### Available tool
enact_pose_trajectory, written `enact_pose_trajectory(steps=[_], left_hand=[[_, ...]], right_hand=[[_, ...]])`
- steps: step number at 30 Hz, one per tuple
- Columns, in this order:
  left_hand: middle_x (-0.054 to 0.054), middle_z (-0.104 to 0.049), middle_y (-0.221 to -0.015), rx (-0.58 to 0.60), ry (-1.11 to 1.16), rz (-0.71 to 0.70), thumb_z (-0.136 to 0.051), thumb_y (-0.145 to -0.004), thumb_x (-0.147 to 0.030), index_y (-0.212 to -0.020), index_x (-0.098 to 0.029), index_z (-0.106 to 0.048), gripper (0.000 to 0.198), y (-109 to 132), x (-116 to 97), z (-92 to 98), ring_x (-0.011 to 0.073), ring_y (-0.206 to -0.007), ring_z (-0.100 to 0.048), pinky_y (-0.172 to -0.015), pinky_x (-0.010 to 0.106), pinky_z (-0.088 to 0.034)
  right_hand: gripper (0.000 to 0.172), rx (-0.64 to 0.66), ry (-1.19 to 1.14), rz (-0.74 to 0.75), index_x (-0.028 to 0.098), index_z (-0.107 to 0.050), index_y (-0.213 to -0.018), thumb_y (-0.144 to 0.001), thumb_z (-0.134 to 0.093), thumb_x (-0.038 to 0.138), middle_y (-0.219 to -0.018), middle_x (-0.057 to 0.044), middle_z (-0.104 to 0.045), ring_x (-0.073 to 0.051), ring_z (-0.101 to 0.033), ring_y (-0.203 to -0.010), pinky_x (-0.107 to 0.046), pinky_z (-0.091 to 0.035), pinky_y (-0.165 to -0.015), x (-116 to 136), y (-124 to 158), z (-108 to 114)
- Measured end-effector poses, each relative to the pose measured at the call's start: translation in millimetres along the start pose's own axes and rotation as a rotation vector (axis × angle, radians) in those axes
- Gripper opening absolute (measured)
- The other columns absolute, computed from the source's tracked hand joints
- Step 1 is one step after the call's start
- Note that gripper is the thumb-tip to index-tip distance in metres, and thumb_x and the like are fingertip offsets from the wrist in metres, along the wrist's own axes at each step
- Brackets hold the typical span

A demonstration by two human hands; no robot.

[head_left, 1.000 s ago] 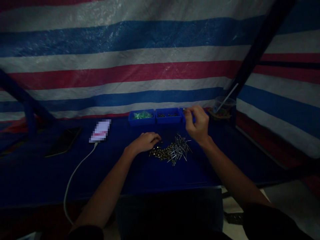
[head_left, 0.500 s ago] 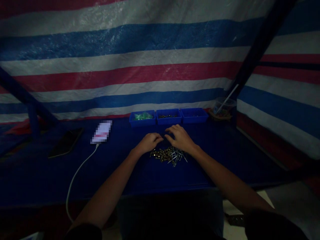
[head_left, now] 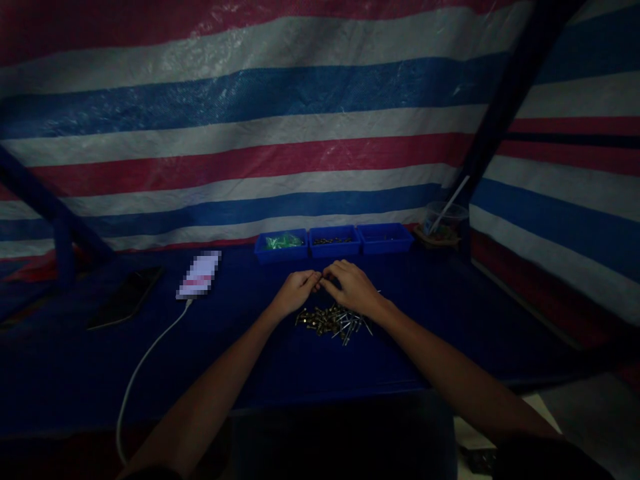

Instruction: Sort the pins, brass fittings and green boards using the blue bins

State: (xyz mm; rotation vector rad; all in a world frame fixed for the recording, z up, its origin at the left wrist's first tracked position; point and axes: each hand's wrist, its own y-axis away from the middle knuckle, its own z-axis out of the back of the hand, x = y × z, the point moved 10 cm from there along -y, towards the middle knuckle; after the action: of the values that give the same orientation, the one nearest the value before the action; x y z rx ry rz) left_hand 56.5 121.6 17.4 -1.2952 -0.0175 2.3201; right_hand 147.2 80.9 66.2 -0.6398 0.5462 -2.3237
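Note:
A heap of small metal pins and brass-coloured parts [head_left: 330, 321] lies on the dark blue table [head_left: 280, 360]. My left hand [head_left: 295, 291] and my right hand [head_left: 353, 287] rest just behind the heap, fingertips meeting in a pinch above it. Whatever sits between the fingers is too small and dim to make out. Behind the hands stand three small blue trays in a row: one with green pieces [head_left: 280, 245], a middle tray [head_left: 334, 241] with dark bits, and a right tray [head_left: 386, 239].
A phone [head_left: 199, 275] with a white cable lies at the left, and a dark phone [head_left: 123, 297] further left. A clear cup with a straw [head_left: 444, 219] stands at the back right. A striped tarp hangs behind the table.
My right hand came back from the right blue tray down to the heap and met my left hand. The left hand lifted slightly toward it. The view tilted down a little.

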Motion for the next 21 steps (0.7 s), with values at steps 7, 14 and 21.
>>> enact_pose_trajectory(steps=[7, 14, 21], left_hand=[[0.002, -0.059, -0.066, 0.065, -0.082, -0.040, -0.031, -0.093, -0.046, -0.072, -0.015, -0.059, 0.046, 2.9, -12.5, 1.7, 0.0143, -0.064, -0.056, -0.062, 0.025, -0.042], [0.004, -0.066, -0.094, 0.426, -0.396, -0.092, -0.060, -0.081, -0.031, -0.101, -0.021, -0.067, 0.023, 20.4, -11.7, -5.9, 0.0159, -0.082, -0.059, -0.074, 0.027, -0.043], [0.002, -0.064, -0.092, 0.430, -0.520, -0.142, -0.058, -0.084, -0.027, -0.094, -0.026, -0.068, 0.015, 20.8, -16.4, -17.6, 0.0179, -0.090, -0.058, -0.083, 0.032, -0.040]], right_hand=[[0.016, -0.212, 0.019, 0.055, 0.017, -0.058, -0.093, -0.091, -0.046, 0.027, -0.083, -0.006, -0.062, -0.018, -0.055, -0.081, -0.033, -0.041, -0.074, 15.8, 3.8, 42.6], [0.027, -0.787, 0.155, -0.071, 0.021, -0.054, -0.110, -0.094, -0.039, 0.036, -0.089, -0.007, -0.060, -0.023, -0.055, -0.090, -0.043, -0.040, -0.081, -1.2, -5.9, 155.0], [0.038, -0.184, 0.289, -0.321, 0.016, -0.055, -0.117, -0.087, -0.051, 0.040, -0.095, -0.011, -0.065, -0.029, -0.055, -0.096, -0.043, -0.038, -0.081, -52.8, -31.3, 72.8]])
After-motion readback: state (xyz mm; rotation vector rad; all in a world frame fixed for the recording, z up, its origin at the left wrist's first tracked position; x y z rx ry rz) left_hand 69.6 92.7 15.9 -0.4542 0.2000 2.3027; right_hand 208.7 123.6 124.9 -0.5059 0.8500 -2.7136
